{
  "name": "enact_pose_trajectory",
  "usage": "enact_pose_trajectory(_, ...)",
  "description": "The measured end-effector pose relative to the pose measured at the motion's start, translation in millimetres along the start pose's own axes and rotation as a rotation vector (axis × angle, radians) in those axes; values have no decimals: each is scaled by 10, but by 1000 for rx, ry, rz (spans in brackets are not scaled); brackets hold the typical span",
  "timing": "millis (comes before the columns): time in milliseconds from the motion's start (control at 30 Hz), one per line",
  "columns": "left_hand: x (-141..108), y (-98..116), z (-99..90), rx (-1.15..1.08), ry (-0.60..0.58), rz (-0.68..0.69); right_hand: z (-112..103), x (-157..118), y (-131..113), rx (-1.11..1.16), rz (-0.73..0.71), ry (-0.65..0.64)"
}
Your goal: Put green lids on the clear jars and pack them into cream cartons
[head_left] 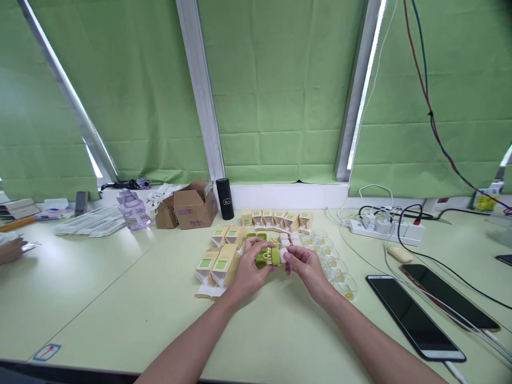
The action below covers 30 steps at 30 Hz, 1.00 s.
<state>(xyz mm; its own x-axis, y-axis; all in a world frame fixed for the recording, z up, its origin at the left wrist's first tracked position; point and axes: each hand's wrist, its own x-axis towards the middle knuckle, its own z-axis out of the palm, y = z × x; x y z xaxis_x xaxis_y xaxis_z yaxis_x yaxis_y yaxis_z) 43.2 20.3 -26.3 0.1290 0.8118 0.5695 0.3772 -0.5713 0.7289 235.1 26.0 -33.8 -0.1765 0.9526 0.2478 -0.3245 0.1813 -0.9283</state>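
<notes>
My left hand (250,269) is closed round a small green container (274,256) above the table's middle. My right hand (308,266) pinches a pale pink, rounded piece (282,254) at the container's right end. The two pieces meet end to end; whether they are joined, I cannot tell. Behind my hands lie more green pieces (261,236) and pale pink pieces (284,237). Several clear plastic shells (338,265) with yellow spots are beside my right hand. Left of my left hand stand open cream cartons (225,265) with green squares.
More small cartons (279,217) line the back. A cardboard box (194,208), black cylinder (225,199) and purple bottle (134,210) stand back left. On the right are a power strip (408,233), cables and phones (414,314). Another person's hand (11,250) shows far left.
</notes>
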Motion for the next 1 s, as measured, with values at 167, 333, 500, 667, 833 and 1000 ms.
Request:
enact_pose_trajectory(167, -4, 3, -1, 2, 16, -6, 17, -1, 22, -9, -1, 30)
enact_pose_trajectory(333, -16, 6, 5, 20, 14, 26, 61, -9, 39, 13, 19, 73)
enact_pose_trajectory(500, -21, -3, 34, 47, 12, 94, 89, -27, 49, 46, 60, 77)
enact_pose_trajectory(667, -24, -11, 47, 55, 22, 94, 96, -31, 39, 80, 79, 82)
enact_pose_trajectory(833, -27, -34, 44, 61, -15, 100, 101, -48, 7, 134, 57, 34)
enact_pose_trajectory(1000, -35, -30, 48, 222, -14, 163, 117, -45, 25, 131, 25, 28)
